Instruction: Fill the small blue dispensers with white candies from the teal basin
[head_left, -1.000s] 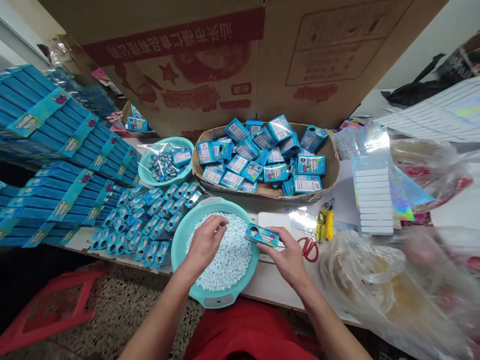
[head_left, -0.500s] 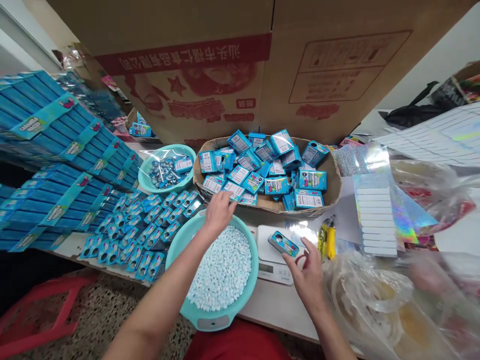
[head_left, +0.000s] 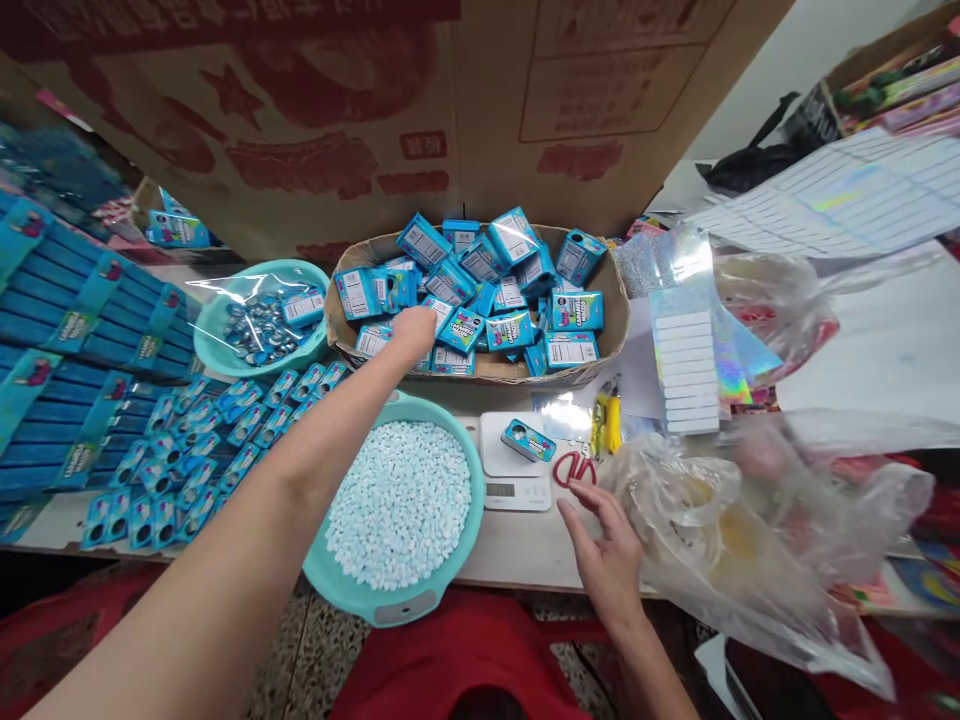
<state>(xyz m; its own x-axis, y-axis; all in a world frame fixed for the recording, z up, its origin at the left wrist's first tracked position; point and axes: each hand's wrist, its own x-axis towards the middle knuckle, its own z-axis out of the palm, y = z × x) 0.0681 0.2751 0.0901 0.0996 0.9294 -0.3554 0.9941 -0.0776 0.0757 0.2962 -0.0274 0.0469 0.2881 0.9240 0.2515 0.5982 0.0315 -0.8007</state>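
Blue boxes [head_left: 510, 330] surround the left fingers [head_left: 427, 319], which seem to touch one.

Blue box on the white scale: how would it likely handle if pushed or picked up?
The blue box has straight edges, so it would probably feel fairly stiff. Its flat sides suggest it would slide across the scale rather than roll.

hands [head_left: 609, 548]: 2 | basins [head_left: 473, 490]: 2 | scale [head_left: 517, 494]: 1 | box on scale [head_left: 529, 441]: 1 | scissors [head_left: 575, 468]: 1
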